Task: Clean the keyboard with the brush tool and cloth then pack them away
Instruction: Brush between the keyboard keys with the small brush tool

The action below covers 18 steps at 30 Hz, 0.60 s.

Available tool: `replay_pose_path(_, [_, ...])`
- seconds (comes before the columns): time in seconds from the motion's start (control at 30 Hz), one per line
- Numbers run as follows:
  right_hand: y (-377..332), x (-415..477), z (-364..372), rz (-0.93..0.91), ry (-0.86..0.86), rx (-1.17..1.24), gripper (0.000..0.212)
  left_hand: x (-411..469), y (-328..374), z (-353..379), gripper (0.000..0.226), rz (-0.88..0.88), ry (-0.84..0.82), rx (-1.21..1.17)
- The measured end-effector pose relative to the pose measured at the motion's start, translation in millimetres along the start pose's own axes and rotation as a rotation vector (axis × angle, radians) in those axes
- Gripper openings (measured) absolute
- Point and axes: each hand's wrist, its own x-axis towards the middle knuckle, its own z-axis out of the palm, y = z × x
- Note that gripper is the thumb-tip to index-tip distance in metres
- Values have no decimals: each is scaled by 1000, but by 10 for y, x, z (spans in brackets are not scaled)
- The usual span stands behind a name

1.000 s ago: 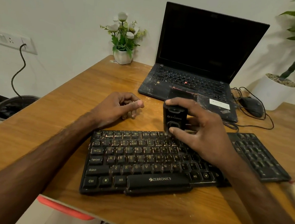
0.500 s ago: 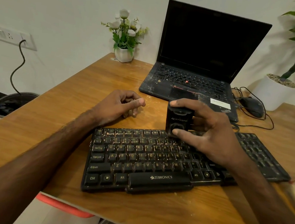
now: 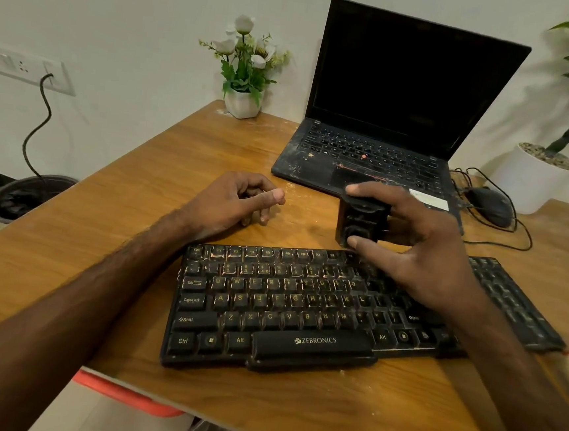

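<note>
A dusty black Zebronics keyboard [image 3: 289,305] lies across the near part of the wooden desk [image 3: 139,209]. My right hand [image 3: 418,247] grips a small black box-shaped brush tool [image 3: 361,222], thumb low on its front and fingers over its top, just beyond the keyboard's top row. My left hand [image 3: 236,204] rests on the desk left of the tool, fingers loosely curled with nothing in them. No cloth is in sight.
An open black laptop [image 3: 387,121] stands behind the hands. A black mouse [image 3: 493,206] with a tangled cable lies to its right. A small flower pot [image 3: 243,101] sits at the back, a large white planter [image 3: 537,182] at far right.
My right hand has carried the brush tool off the keyboard's top rows, up and to the right, onto the desk behind it. The left hand has barely moved.
</note>
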Motion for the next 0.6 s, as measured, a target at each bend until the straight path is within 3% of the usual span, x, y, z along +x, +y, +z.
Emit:
replay_pose_path(0.1, [-86, 4, 128, -14, -37, 227, 62, 3, 2, 9, 50, -4, 2, -1])
replay_pose_path(0.27, [-52, 120, 216, -38, -58, -51, 65, 2, 3, 14, 42, 9, -5, 8])
replay_pose_path(0.43, [-124, 45, 223, -43, -81, 192, 61, 7, 1, 15, 41, 7, -1, -14])
replay_pose_path(0.6, [-64, 104, 193, -27, -50, -30, 65, 3, 8, 20, 42, 13, -3, 5])
